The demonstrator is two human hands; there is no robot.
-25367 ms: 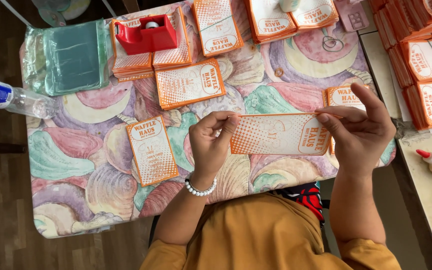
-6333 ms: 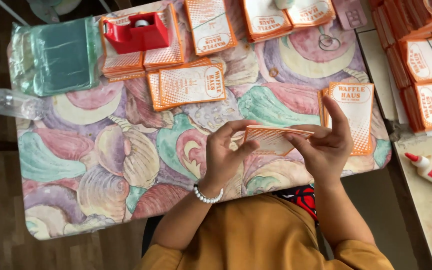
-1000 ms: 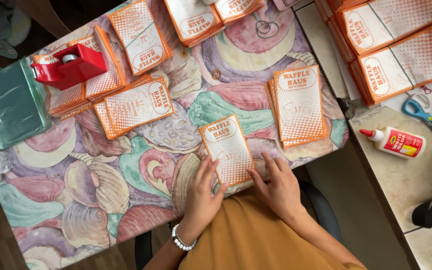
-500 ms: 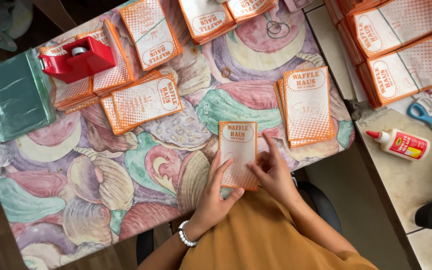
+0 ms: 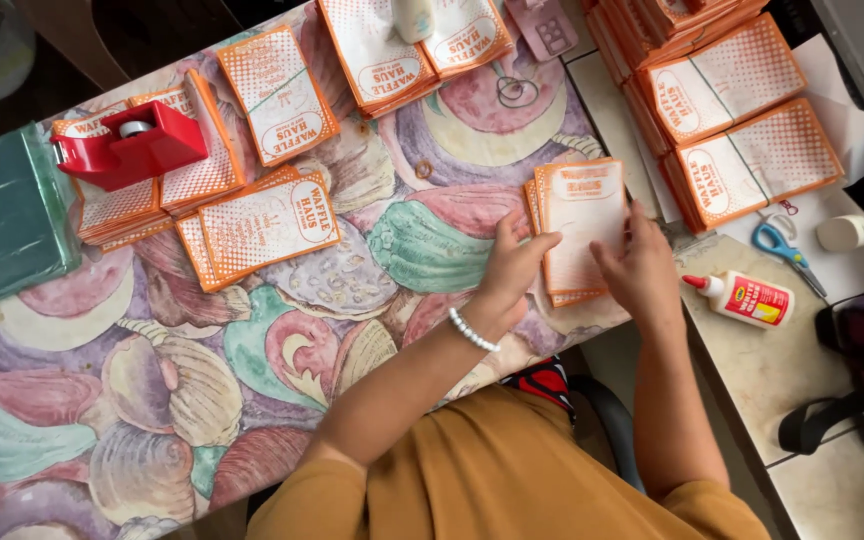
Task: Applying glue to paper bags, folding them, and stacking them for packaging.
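While both forearms reach forward over the table edge, the left hand (image 5: 514,268) lies with its palm down and fingers spread loosely, fingertips resting on the left edge of the top bag (image 5: 584,215). It is not closed around anything; it presses flat. A white bead bracelet (image 5: 472,330) sits on that wrist. The right hand (image 5: 640,270) is also open and palm down, fingers curved a little, its tips on the lower right part of the same bag.

The bag is a flat paper one, white with an orange border, and it lies on top of a small stack (image 5: 552,280) of the same bags near the right edge of the patterned tablecloth (image 5: 282,350). So the bag sits between the two hands, just ahead of them, touched by both.

To the left, well apart from the hands, another pile of bags (image 5: 262,225) lies on the cloth, and a red tape dispenser (image 5: 130,148) stands on more bags beyond it. A green packet (image 5: 7,215) lies at the far left. On the side table to the right, a glue bottle (image 5: 747,297) lies near the right hand, with blue scissors (image 5: 782,248) just beyond it and more stacked bags (image 5: 742,150) further up.
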